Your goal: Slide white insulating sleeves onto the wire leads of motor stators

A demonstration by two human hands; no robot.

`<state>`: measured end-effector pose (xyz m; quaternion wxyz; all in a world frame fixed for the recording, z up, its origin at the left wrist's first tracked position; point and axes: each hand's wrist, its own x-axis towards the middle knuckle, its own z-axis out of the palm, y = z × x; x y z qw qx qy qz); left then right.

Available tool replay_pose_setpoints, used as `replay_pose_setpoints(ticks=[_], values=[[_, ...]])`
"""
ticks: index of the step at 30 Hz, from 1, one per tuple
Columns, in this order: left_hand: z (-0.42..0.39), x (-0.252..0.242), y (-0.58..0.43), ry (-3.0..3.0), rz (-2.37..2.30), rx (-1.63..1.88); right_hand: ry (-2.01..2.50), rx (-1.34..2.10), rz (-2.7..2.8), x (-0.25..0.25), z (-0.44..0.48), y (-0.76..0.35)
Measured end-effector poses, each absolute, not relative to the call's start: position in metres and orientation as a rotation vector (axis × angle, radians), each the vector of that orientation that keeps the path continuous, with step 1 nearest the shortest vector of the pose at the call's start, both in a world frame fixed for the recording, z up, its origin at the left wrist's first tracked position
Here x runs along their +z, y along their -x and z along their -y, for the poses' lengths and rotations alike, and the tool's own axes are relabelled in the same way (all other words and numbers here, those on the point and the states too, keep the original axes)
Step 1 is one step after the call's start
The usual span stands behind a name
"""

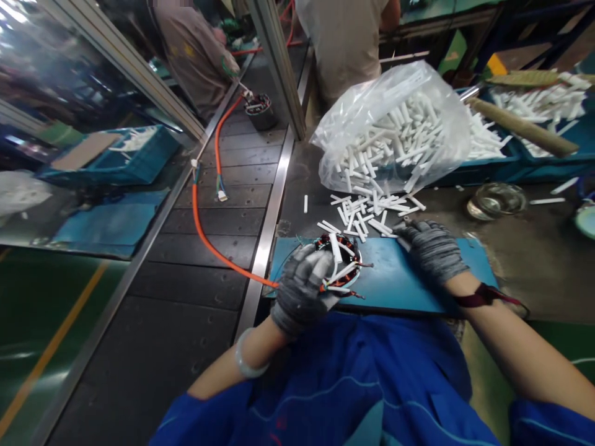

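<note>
A motor stator (357, 255) with dark and orange windings lies on the blue mat (395, 282), with several white sleeves on its leads. My left hand (303, 286), in a grey glove, is closed on the stator's left side, fingers bent over its leads. An orange cable (232, 269) runs from the left under this hand to the stator. My right hand (430, 249), also gloved, is at the mat's far edge beside loose white sleeves (362, 214). Its fingers are drawn together; what is between the fingertips is too small to make out.
Behind the mat, a clear plastic bag (395, 127) spills white sleeves. Blue bins (499, 166) of sleeves, a wooden handle (525, 127) and a glass bowl (496, 201) are at right. On the left conveyor (186, 291) stands another stator (259, 111); people work beyond.
</note>
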<state>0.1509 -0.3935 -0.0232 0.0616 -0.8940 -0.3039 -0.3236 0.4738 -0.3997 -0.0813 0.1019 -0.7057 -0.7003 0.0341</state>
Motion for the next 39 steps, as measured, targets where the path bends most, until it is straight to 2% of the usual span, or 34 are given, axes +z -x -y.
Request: replay_pose_setpoints(ticks=[4, 7, 14, 19, 23, 25, 28, 33, 36, 39], values=[[0.399, -0.035, -0.127, 2.726, 0.892, -0.841, 1.982, 0.085, 1.822, -0.066, 0.424, -0.459], [0.398, -0.043, -0.126, 2.789, 0.899, -0.768, 1.726, 0.187, 1.640, -0.053, 0.435, -0.441], [0.389, -0.036, -0.130, 2.925, 0.983, -0.516, 1.527, 0.756, 1.298, -0.049, 0.443, -0.423], [0.386, -0.033, -0.127, 2.999, 0.940, -0.566, 1.514, 0.816, 1.189, -0.050, 0.447, -0.418], [0.383, -0.034, -0.124, 3.047, 0.929, -0.599, 1.482, 1.004, 1.137, -0.053, 0.448, -0.425], [0.382, -0.035, -0.122, 3.077, 0.927, -0.605, 1.472, 1.035, 1.137, -0.055, 0.449, -0.429], [0.381, -0.035, -0.121, 3.099, 0.916, -0.594, 1.437, 0.909, 1.231, -0.054, 0.450, -0.429], [0.379, -0.033, -0.123, 3.145, 0.903, -0.522, 1.379, 0.810, 1.601, -0.037, 0.437, -0.414], [0.377, -0.032, -0.126, 3.189, 0.938, -0.445, 1.392, 0.961, 1.676, -0.029, 0.418, -0.407], [0.377, -0.032, -0.130, 3.136, 0.959, -0.338, 1.303, 1.265, 1.704, -0.024, 0.394, -0.407]])
